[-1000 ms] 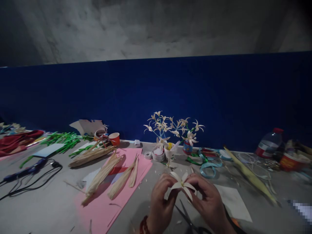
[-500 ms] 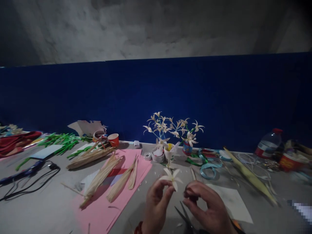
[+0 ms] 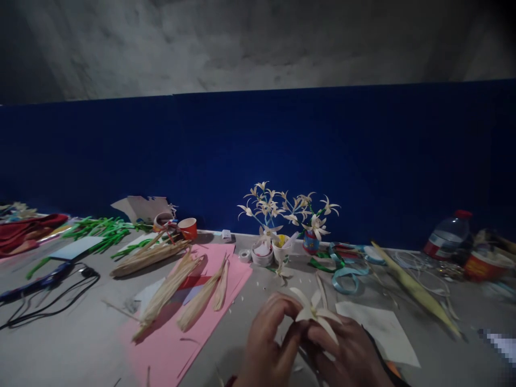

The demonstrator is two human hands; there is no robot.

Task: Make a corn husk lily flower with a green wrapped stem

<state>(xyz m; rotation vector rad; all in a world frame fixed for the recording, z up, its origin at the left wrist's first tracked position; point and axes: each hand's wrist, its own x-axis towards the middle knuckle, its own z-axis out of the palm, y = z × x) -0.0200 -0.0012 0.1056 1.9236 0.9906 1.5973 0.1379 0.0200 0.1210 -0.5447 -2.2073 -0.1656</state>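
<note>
Left hand (image 3: 268,341) and right hand (image 3: 352,352), fingers drawn together, held white flower (image 3: 312,312) between them above tabletop (image 3: 72,333), well in from its far edge. Blue cup (image 3: 310,244) with pale blooms (image 3: 317,227) stood near that edge; pink paper (image 3: 161,357) lay left of both hands.

Sundry items on the desk (image 3: 72,344)

A red-capped bottle (image 3: 447,236) stands at far right before a blue partition (image 3: 201,156), a red tub (image 3: 484,267) just beside it. Crumpled red cloth (image 3: 28,234) lies at far left; a dark cable (image 3: 87,273) loops in front of it.
</note>
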